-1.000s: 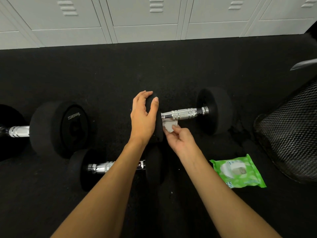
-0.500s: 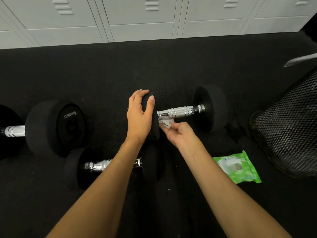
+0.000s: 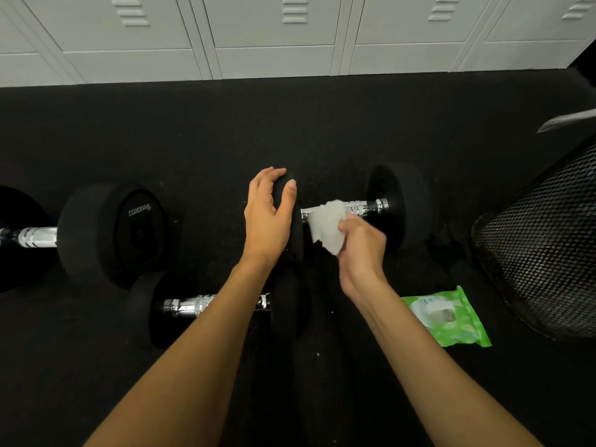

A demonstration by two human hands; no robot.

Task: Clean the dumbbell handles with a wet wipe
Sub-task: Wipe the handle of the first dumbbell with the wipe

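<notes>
A black dumbbell with a chrome handle (image 3: 364, 206) lies across the floor in the middle. My left hand (image 3: 267, 217) grips its left weight head, fingers curled over the top edge. My right hand (image 3: 359, 243) pinches a crumpled white wet wipe (image 3: 327, 227), which is pressed against the left part of that handle. The right weight head (image 3: 403, 204) is free. A second dumbbell (image 3: 193, 306) lies nearer to me, partly hidden by my left forearm. A larger dumbbell (image 3: 113, 233) lies at the left.
A green wet-wipe packet (image 3: 448, 317) lies on the black rubber floor at the right. A black mesh bin (image 3: 541, 259) stands at the far right. White lockers (image 3: 274, 33) line the back wall.
My right hand has risen from under the handle, and the wipe now covers the front of the handle's left part. My left hand stays on the weight head.
</notes>
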